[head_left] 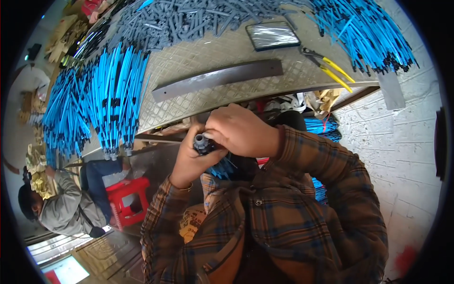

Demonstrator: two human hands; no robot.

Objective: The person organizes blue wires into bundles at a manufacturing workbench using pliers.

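Observation:
Just off the table's near edge, both my hands meet at a bundle of thin blue rods (222, 169) that I see end-on. A grey tubular hub (200, 139) with a round hole faces up at its top, ringed by black rod ends. My left hand (191, 158) is closed round this bundle just below the hub. Above and to the right, my right hand (241, 128) is curled, its thumb and fingers against the side of the hub. Whatever those fingertips may pinch is hidden.
On the patterned table (189, 59) lie a dark metal bar (217, 78), yellow-handled pliers (328, 71), a plastic-wrapped box (273, 36), grey plastic pieces (175, 21) and blue rod bundles (116, 94). A person (71, 203) sits left beside a red stool (127, 201).

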